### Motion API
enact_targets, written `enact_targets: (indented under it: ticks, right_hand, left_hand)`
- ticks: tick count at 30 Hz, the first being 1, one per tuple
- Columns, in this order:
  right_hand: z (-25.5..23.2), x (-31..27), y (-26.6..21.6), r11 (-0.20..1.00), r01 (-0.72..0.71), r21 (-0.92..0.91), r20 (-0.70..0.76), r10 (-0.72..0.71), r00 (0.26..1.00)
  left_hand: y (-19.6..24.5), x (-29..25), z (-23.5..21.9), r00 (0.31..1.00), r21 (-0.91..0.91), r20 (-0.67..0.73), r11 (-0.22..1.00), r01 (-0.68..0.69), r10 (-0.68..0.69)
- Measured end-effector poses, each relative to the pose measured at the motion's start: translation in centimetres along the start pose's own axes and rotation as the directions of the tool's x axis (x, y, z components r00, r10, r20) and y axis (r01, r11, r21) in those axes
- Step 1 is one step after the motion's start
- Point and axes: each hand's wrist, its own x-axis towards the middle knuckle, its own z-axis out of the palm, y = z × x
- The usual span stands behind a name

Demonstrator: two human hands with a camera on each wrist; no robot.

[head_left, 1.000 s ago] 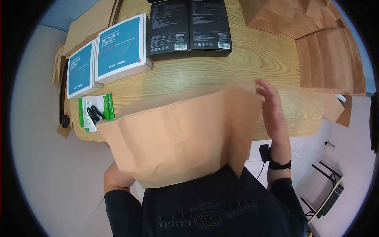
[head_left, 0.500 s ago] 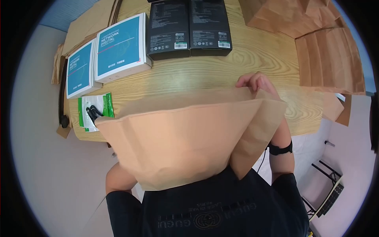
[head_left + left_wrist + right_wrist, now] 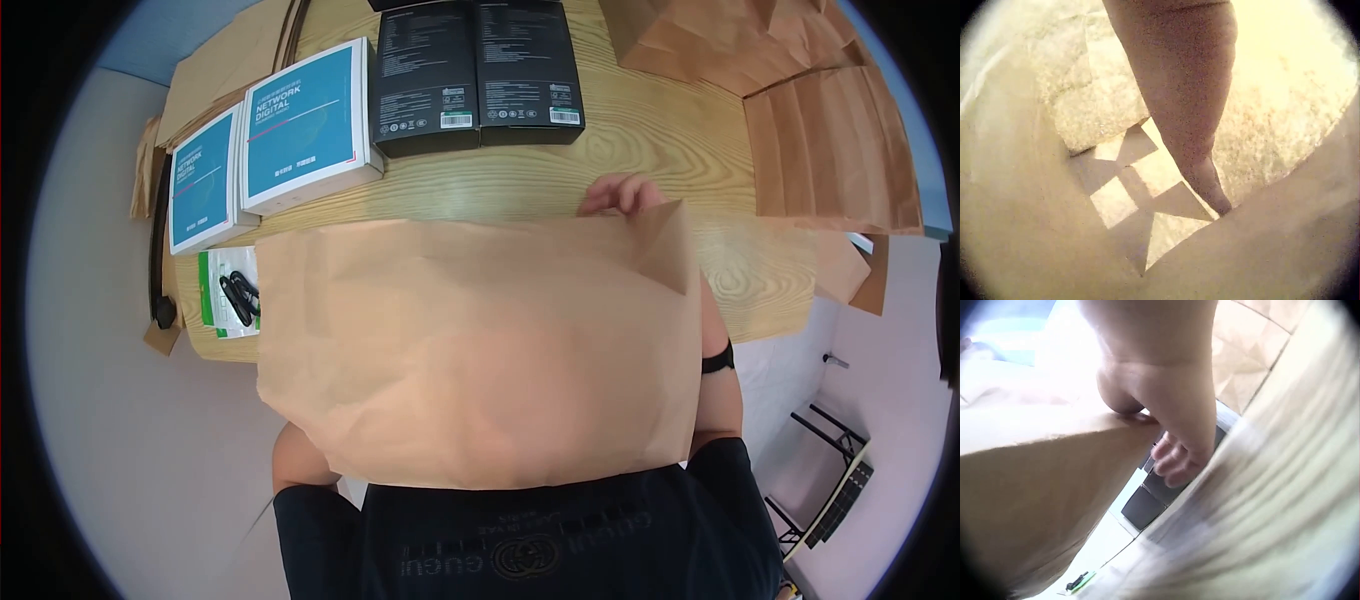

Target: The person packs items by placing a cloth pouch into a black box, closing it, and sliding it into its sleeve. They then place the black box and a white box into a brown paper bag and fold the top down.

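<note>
A large brown paper bag (image 3: pixel 480 350) spans the front of the torso in the head view. My left hand (image 3: pixel 1191 137) reaches inside it in the left wrist view, held edge-on and tapering down, its fingertips right at the paper. The folded bag bottom shows beside that hand, which is hidden in the head view. At the bag's upper right corner is my right hand (image 3: pixel 622 192), fingers showing past the edge. In the right wrist view its thumb side rests at the bag's corner, and its loosely bent fingers (image 3: pixel 1175 462) stand off the paper.
Two blue-and-white boxes (image 3: pixel 305 125) and two black boxes (image 3: pixel 428 80) stand at the back of the wooden table (image 3: pixel 470 180). Brown paper bags (image 3: pixel 835 150) stand at the right. A packet with a black cable (image 3: pixel 238 295) lies at the left edge, partly covered.
My right hand has come in from the right and moved to the bag's far edge. The bag has swung so its broad side faces up and covers more of the table's front.
</note>
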Motion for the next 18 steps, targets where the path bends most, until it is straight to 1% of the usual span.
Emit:
enact_targets:
  ticks: [1, 3, 4, 5, 6, 8, 9, 11, 12, 14, 15, 17, 18]
  right_hand:
    - [0.2, 0.0, -0.6, 0.999, 0.008, -0.051, -0.051, -0.011, 0.999]
    - [0.9, -2.4, -5.2, 0.986, -0.027, -0.163, -0.145, 0.003, 0.989]
    - [-1.0, -2.8, -4.6, 0.969, 0.198, -0.148, -0.052, -0.207, 0.977]
    - [-0.6, -4.0, -6.7, 0.970, 0.215, -0.116, -0.072, -0.224, 0.972]
    - [0.1, -5.0, -8.3, 0.964, 0.204, -0.169, -0.105, -0.224, 0.969]
    - [1.1, -6.8, -9.8, 0.946, 0.151, -0.287, -0.110, -0.189, 0.976]
    - [1.4, -7.3, -10.0, 0.947, 0.155, -0.283, -0.107, -0.192, 0.976]
    - [1.8, -8.0, -10.2, 0.928, -0.007, -0.372, -0.021, -0.001, 1.000]
    - [1.6, -8.1, -10.0, 0.928, -0.002, -0.373, -0.019, -0.005, 1.000]
    - [0.8, -8.2, -9.1, 0.939, -0.101, -0.328, -0.103, 0.070, 0.992]
    - [0.5, -8.4, -8.8, 0.939, -0.099, -0.330, -0.098, 0.070, 0.993]
    - [0.2, -8.9, -8.2, 0.932, -0.051, -0.360, -0.120, 0.008, 0.993]
    - [0.0, -9.1, -7.9, 0.932, -0.048, -0.359, -0.114, 0.007, 0.993]
  left_hand:
    - [-0.1, -0.1, 0.0, 1.000, 0.015, -0.002, 1.000, -0.012, 0.012]
    - [-0.2, -0.3, 0.0, 0.999, 0.044, -0.007, 0.998, -0.035, 0.035]
    - [-0.1, -0.4, 0.0, 0.999, 0.061, -0.011, 0.997, -0.047, 0.048]
    - [0.0, -0.6, -0.1, 0.998, 0.081, -0.015, 0.995, -0.059, 0.060]
    - [0.1, -0.8, -0.3, 0.997, 0.103, -0.020, 0.992, -0.070, 0.072]
    - [0.6, -1.5, -0.4, 0.995, 0.146, -0.027, 0.985, -0.090, 0.095]
    - [0.8, -1.7, -0.5, 0.994, 0.167, -0.028, 0.981, -0.100, 0.106]
    - [1.0, -1.9, -0.7, 0.991, 0.206, -0.025, 0.971, -0.123, 0.130]
    - [1.2, -1.8, -0.8, 0.989, 0.223, -0.023, 0.965, -0.136, 0.145]
    - [1.3, -1.7, -0.9, 0.984, 0.255, -0.023, 0.953, -0.163, 0.175]
    - [1.3, -1.8, -1.0, 0.982, 0.271, -0.024, 0.947, -0.175, 0.188]
    - [1.5, -2.1, -0.9, 0.977, 0.306, -0.025, 0.932, -0.195, 0.212]
    - [1.6, -2.2, -1.0, 0.974, 0.324, -0.026, 0.924, -0.204, 0.224]
